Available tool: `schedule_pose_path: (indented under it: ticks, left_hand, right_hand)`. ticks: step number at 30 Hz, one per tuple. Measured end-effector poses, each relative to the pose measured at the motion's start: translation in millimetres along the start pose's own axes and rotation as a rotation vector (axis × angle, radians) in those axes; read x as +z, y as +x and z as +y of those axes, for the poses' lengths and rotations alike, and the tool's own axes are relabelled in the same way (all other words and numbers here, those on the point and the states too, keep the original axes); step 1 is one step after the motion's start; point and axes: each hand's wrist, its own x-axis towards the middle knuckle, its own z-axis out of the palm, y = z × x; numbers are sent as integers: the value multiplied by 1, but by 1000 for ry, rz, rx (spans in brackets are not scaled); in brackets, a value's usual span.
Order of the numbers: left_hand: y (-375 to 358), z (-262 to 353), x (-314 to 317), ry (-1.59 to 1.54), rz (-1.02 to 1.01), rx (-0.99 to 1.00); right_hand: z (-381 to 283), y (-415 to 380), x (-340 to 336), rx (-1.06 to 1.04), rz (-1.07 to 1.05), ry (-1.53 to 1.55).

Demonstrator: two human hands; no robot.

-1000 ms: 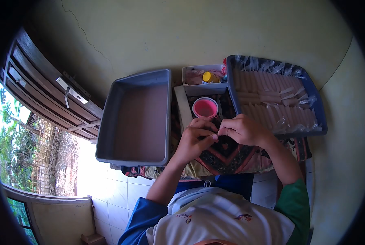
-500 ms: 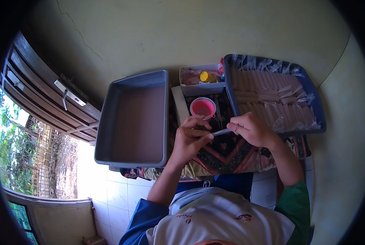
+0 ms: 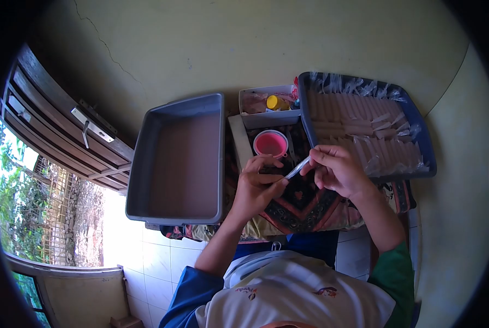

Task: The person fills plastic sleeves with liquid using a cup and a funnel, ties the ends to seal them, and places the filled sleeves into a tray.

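Note:
Between my hands is a narrow strip of clear plastic, slanting up to the right. My left hand pinches its lower end between thumb and finger. The upper end is pinched by the thumb and finger of my right hand, whose other fingers are curled loosely. Just above my left hand stands a pink funnel in a round white-rimmed container. Right of my hands, a dark blue tray holds several rows of filled, pinkish-brown plastic tubes.
A grey basin with brownish liquid stands at left. A white box holding a yellow-lidded jar is behind the funnel. A pale block lies beside the basin. Patterned cloth covers the table. A door is at far left.
My right hand has opened out somewhat and turned, raising its end of the plastic strip. The strip now slants more steeply and more of it shows. My left hand keeps its pinch.

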Motion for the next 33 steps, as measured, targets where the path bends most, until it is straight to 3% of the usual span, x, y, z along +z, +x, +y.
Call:
schedule_pose_path:
  ticks: [2, 5, 8, 9, 11, 15, 19, 24, 33]
  left_hand:
    - [0, 3, 5, 127, 12, 65]
    - [2, 12, 7, 269, 19, 168]
    - [3, 10, 5, 232, 37, 168]
    - [3, 8, 5, 231, 38, 168]
    - [2, 5, 5, 245, 45, 166]
    - [-4, 0, 12, 228, 33, 156]
    - [-2, 8, 8, 324, 28, 238]
    - [-4, 13, 8, 433, 83, 277]
    - [-11, -10, 21, 364, 262, 206]
  right_hand:
    - [3, -1, 14, 11, 39, 106]
    - [15, -1, 28, -175, -1, -94]
    - [24, 0, 34, -405, -29, -719]
    - [28, 2, 31, -404, -30, -720]
    - [39, 11, 25, -803, -7, -1057]
    - [43, 8, 26, -695, 73, -1247]
    - [43, 4, 26, -603, 28, -1215]
    - [28, 4, 33, -445, -43, -849]
    - [32, 16, 33, -235, -61, -596]
